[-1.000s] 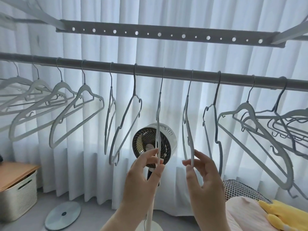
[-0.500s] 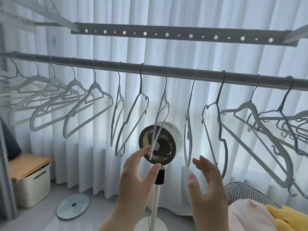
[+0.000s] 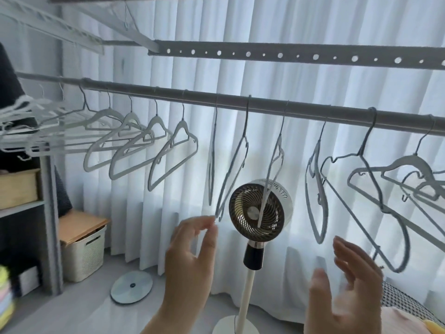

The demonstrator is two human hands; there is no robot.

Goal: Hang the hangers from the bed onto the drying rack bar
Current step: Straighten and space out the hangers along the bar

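A long grey drying rack bar (image 3: 265, 106) crosses the view, and several pale grey hangers hang from it by their hooks. My left hand (image 3: 190, 249) is raised with relaxed fingers. Its fingertips are at the lower tip of one edge-on hanger (image 3: 234, 169), left of the fan, and I cannot tell if they touch it. My right hand (image 3: 349, 285) is open with spread fingers and holds nothing, just below and right of another hanger (image 3: 316, 196). The bed shows only at the bottom right corner, and no hanger is visible on it.
A standing fan (image 3: 258, 210) on a white pole stands behind the hangers, between my hands. A perforated bar (image 3: 289, 55) runs above the rack bar. At the left are a shelf unit (image 3: 48, 213), a lidded basket (image 3: 83, 251) and a round disc (image 3: 131, 286) on the floor. White curtains hang behind.
Both hands let go of the hangers they pinched a second ago. My view turned left. My left hand moved to the hanger further left, and my right hand dropped away, open.
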